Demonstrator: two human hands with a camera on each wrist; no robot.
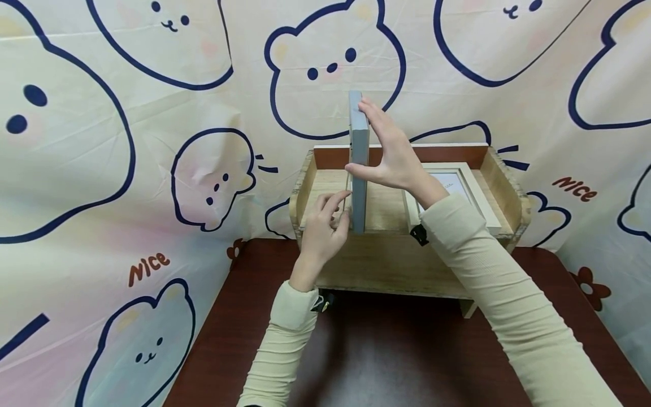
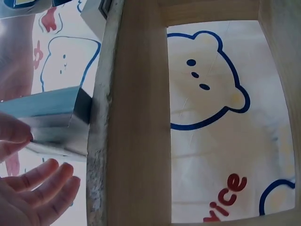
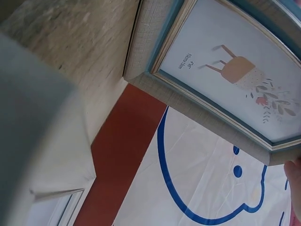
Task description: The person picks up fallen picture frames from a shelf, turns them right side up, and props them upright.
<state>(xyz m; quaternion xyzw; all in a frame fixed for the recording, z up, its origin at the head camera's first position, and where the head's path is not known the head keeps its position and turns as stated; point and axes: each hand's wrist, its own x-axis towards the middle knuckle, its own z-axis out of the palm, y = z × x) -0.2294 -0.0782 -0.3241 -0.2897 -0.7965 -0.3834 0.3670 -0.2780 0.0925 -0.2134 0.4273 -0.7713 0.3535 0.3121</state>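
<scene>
A blue-grey picture frame (image 1: 360, 147) stands on edge on the wooden shelf (image 1: 391, 263), its narrow side toward the head view. My right hand (image 1: 394, 150) grips its edge, fingers near the top and thumb lower down. In the right wrist view the face of the picture frame (image 3: 162, 89) shows a deer-like drawing behind glass. Low on the other side, my left hand (image 1: 322, 229) has its fingers loosely bent, a fingertip touching or very near the frame. The left wrist view shows the left hand's fingers (image 2: 47, 188) spread beside a thin panel at the frame's back.
A cream picture frame (image 1: 480, 195) lies on the shelf at the right, partly behind the right sleeve. Raised side boards (image 1: 506, 195) and a red-brown back strip (image 1: 427, 152) bound the shelf. It stands on a dark red table (image 1: 254, 316) before a bear-print cloth (image 1: 203, 113).
</scene>
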